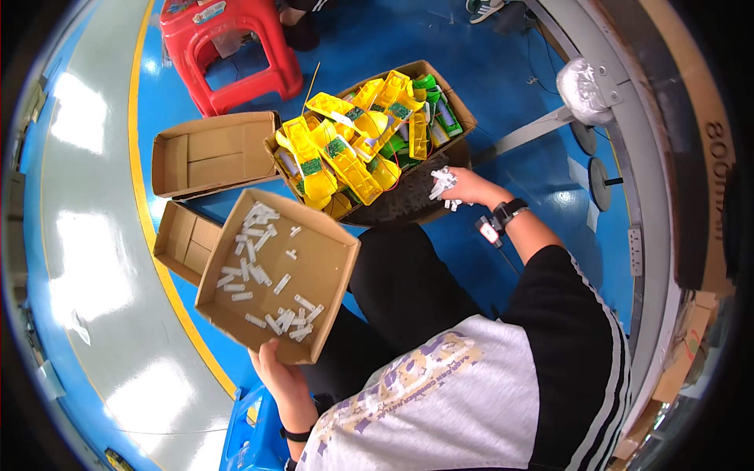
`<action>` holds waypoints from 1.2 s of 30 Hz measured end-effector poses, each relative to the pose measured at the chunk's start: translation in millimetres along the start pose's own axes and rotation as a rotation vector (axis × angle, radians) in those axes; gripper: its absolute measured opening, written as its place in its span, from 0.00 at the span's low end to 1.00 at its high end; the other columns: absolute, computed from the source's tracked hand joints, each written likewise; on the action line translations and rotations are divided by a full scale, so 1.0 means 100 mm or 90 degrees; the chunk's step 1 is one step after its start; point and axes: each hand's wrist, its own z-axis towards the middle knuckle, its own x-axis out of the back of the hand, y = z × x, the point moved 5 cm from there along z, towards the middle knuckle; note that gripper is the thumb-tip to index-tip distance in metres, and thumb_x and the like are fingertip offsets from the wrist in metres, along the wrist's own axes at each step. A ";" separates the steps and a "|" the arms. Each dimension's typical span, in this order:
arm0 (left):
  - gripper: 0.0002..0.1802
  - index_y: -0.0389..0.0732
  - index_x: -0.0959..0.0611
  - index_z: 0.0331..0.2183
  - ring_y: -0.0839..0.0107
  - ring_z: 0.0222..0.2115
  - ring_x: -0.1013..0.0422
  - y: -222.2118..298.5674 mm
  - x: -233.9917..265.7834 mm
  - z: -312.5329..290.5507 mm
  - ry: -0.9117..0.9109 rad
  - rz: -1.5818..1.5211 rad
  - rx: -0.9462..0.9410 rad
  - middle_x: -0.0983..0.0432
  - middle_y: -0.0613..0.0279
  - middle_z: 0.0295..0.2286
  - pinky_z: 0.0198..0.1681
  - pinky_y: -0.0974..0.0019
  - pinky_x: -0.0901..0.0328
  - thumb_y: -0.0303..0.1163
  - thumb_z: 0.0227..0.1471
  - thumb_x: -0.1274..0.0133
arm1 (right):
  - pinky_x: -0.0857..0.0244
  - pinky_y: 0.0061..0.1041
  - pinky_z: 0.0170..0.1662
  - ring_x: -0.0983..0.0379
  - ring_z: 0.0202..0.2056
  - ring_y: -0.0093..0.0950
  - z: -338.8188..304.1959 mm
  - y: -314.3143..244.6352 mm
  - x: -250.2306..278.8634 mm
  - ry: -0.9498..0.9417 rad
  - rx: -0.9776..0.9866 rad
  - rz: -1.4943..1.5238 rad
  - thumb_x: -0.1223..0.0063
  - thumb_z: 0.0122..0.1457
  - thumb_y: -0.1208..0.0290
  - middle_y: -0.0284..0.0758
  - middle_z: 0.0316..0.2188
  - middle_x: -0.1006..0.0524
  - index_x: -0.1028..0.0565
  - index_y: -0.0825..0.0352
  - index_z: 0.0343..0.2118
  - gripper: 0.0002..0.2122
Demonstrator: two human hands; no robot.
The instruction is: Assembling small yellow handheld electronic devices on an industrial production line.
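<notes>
My left hand grips the near edge of a shallow cardboard tray, which sits tilted over my lap. Scattered inside that tray are several small white plastic strips, mostly along its left side and near corner. A bunch of similar white pieces is in the closed fingers of my right hand. That hand is just beside the near right side of a larger cardboard box. Heaped in the box are yellow plastic housings with green circuit boards and wires, and some green parts.
Two open cardboard boxes stand left of the heaped box. A red plastic stool is at the far left, with a person's foot beside it. A grey metal leg with a wrapped joint stands at the right.
</notes>
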 end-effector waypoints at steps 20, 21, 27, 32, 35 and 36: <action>0.26 0.36 0.38 0.47 0.69 0.43 0.40 0.17 -0.30 -0.14 -0.142 0.007 0.039 0.37 0.58 0.42 0.47 0.67 0.45 0.22 0.41 0.63 | 0.46 0.30 0.49 0.40 0.46 0.34 -1.33 -3.00 -1.15 -0.150 0.674 -0.128 0.45 0.42 0.71 0.35 0.44 0.37 0.33 0.61 0.42 0.20; 0.26 0.36 0.38 0.47 0.68 0.43 0.40 0.17 -0.29 -0.14 -0.143 -0.005 0.040 0.37 0.58 0.42 0.47 0.67 0.45 0.22 0.41 0.63 | 0.46 0.30 0.49 0.40 0.46 0.34 -1.34 -3.01 -1.18 -0.158 0.680 -0.128 0.45 0.42 0.71 0.35 0.44 0.37 0.33 0.61 0.42 0.20; 0.26 0.37 0.37 0.46 0.69 0.42 0.39 0.15 -0.17 -0.09 -0.132 -0.016 0.020 0.37 0.59 0.42 0.46 0.68 0.44 0.21 0.40 0.63 | 0.54 0.35 0.53 0.47 0.53 0.36 -1.41 -3.04 -1.27 -0.207 0.753 -0.295 0.44 0.43 0.66 0.35 0.52 0.43 0.35 0.57 0.47 0.25; 0.25 0.37 0.36 0.45 0.70 0.41 0.38 0.15 -0.15 -0.11 -0.118 -0.010 0.020 0.35 0.60 0.40 0.45 0.68 0.44 0.21 0.39 0.63 | 0.48 0.31 0.51 0.43 0.51 0.37 -1.40 -3.04 -1.31 -0.254 0.744 -0.190 0.51 0.50 0.66 0.38 0.52 0.42 0.35 0.61 0.47 0.20; 0.25 0.35 0.36 0.44 0.66 0.41 0.37 0.14 -0.18 -0.13 -0.114 -0.013 0.037 0.36 0.57 0.40 0.43 0.65 0.40 0.21 0.38 0.65 | 0.42 0.28 0.47 0.36 0.46 0.35 -1.42 -3.07 -1.29 -0.226 0.758 -0.153 0.55 0.53 0.70 0.39 0.48 0.36 0.35 0.64 0.46 0.16; 0.25 0.35 0.35 0.44 0.67 0.41 0.37 0.15 -0.19 -0.14 -0.120 -0.030 0.045 0.35 0.58 0.39 0.43 0.67 0.41 0.21 0.38 0.64 | 0.40 0.26 0.44 0.33 0.41 0.31 -1.39 -3.07 -1.27 -0.217 0.696 -0.099 0.56 0.53 0.72 0.38 0.44 0.33 0.35 0.65 0.45 0.15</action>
